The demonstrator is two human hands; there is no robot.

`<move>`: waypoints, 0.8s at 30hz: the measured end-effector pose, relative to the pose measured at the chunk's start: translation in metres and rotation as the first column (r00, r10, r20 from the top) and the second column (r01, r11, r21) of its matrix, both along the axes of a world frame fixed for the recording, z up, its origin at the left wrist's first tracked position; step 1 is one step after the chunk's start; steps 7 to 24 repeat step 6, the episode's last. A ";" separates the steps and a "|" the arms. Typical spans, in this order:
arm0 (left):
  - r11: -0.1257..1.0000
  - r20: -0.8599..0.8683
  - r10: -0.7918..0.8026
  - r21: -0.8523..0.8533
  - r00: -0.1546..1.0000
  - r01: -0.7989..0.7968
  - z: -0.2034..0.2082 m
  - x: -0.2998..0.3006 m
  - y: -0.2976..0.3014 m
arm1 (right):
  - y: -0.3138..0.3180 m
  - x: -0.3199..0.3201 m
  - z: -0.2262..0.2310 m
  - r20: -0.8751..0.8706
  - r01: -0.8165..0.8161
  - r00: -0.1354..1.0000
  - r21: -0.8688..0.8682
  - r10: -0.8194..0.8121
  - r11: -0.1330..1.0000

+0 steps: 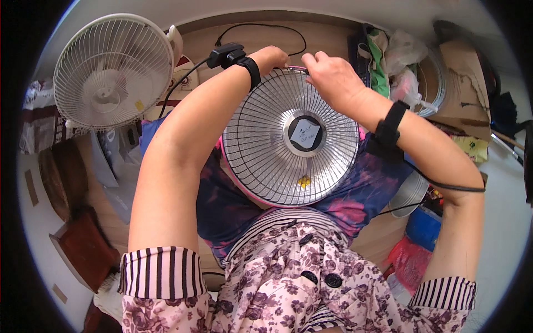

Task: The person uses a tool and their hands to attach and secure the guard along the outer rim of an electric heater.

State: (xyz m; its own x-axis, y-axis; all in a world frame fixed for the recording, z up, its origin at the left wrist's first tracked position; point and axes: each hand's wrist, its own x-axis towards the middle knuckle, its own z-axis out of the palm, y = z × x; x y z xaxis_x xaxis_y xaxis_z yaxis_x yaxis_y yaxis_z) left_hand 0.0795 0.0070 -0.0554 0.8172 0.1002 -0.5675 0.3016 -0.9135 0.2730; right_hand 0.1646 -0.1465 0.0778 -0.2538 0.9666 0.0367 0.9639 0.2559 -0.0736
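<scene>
A round electric heater (261, 166) with a dark wire grille, a silver reflector and a pink rim rests on my lap, its face turned up. A pale label sits on its hub. My left hand (270, 57) is closed at the far edge, its fingertips on the rim and partly hidden behind the wrist. Just to the right, my right hand (335, 80) is closed with bent fingers by the same edge. A small dark bit shows by its fingertips; I cannot make out what it is.
A white fan (111, 83) with a wire guard stands at the far left. A black cable (261, 25) loops on the floor beyond the heater. Plastic bags (405, 53), a coil of wire (436, 77) and cardboard (461, 83) lie at right. Wooden stools (83, 250) stand left.
</scene>
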 end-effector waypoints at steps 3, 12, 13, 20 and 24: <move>0.923 -0.091 0.348 -0.140 0.933 -0.358 0.007 0.001 -0.004 | 0.012 -0.011 0.008 0.038 0.275 0.961 -0.191 -0.273 0.942; 0.936 -0.082 0.318 -0.132 0.944 -0.327 0.015 0.000 -0.007 | 0.019 0.000 0.010 0.013 0.278 0.959 -0.268 -0.285 0.923; 0.936 -0.082 0.318 -0.132 0.944 -0.327 0.015 0.000 -0.007 | 0.019 0.000 0.010 0.013 0.278 0.959 -0.268 -0.285 0.923; 0.936 -0.082 0.318 -0.132 0.944 -0.327 0.015 0.000 -0.007 | 0.019 0.000 0.010 0.013 0.278 0.959 -0.268 -0.285 0.923; 0.936 -0.082 0.318 -0.132 0.944 -0.327 0.015 0.000 -0.007 | 0.019 0.000 0.010 0.013 0.278 0.959 -0.268 -0.285 0.923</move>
